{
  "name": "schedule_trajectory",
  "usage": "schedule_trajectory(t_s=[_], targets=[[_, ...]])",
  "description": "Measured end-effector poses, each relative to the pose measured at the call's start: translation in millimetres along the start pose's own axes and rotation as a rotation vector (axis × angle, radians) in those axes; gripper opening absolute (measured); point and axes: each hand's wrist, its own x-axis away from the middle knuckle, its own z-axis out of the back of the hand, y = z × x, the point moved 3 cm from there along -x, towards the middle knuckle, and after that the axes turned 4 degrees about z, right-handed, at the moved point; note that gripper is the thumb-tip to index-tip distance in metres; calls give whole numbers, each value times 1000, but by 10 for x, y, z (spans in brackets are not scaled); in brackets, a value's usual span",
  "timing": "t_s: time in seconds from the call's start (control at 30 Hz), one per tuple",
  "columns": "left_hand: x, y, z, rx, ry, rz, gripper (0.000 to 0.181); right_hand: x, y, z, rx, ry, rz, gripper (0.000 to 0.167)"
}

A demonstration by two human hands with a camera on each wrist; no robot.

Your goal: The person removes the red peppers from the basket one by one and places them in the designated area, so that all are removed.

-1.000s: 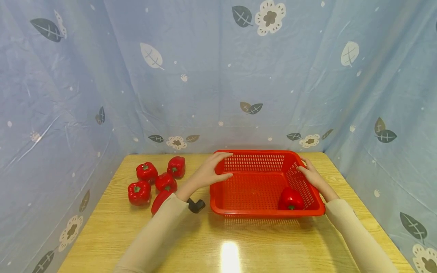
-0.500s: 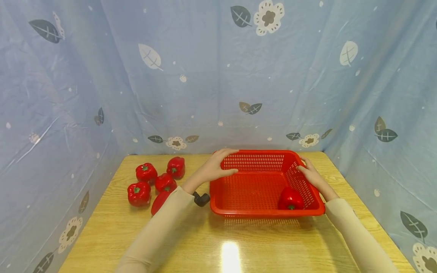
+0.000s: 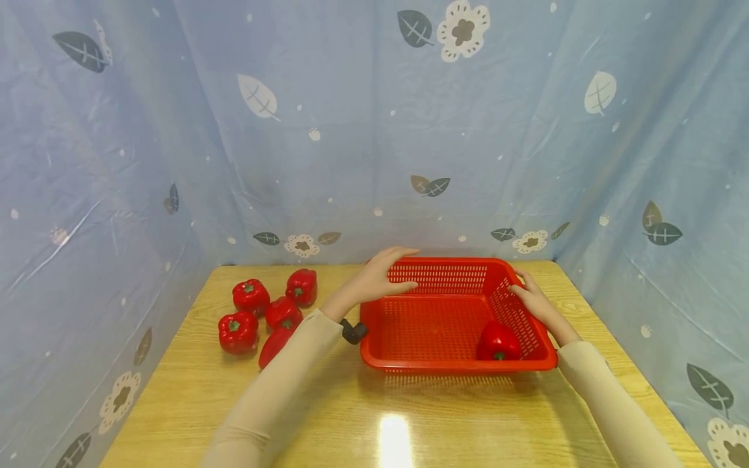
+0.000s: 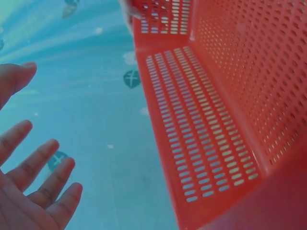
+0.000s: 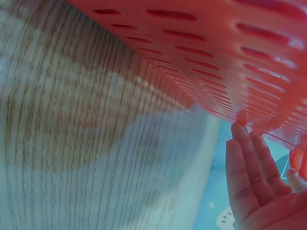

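Observation:
A red plastic basket with slotted walls stands on the table, one red bell pepper in its near right corner. My left hand hovers over the basket's left rim. Its fingers are spread and hold nothing; the left wrist view shows the fingers apart from the slotted wall. At the right rim, my right hand holds the basket, thumb over the inner side. In the right wrist view its fingertips touch the outer wall. Several red bell peppers lie to the left.
The wooden table extends in front of the basket. A blue patterned curtain encloses the back and both sides. The left forearm partly covers the nearest bell pepper. A black device sits at the left wrist.
My left hand has moved right and slightly away from me, further over the basket, still empty. My right hand, the basket and the bell peppers have stayed in place.

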Motion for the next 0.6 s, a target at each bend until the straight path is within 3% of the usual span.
schedule_trajectory(t_s=[0.27, 0.6], targets=[[-121, 74, -116, 16, -59, 3, 64, 24, 7, -10, -14, 6, -13, 61], [-250, 119, -401, 15, -122, -6, 65, 1, 32, 11, -28, 9, -3, 59]])
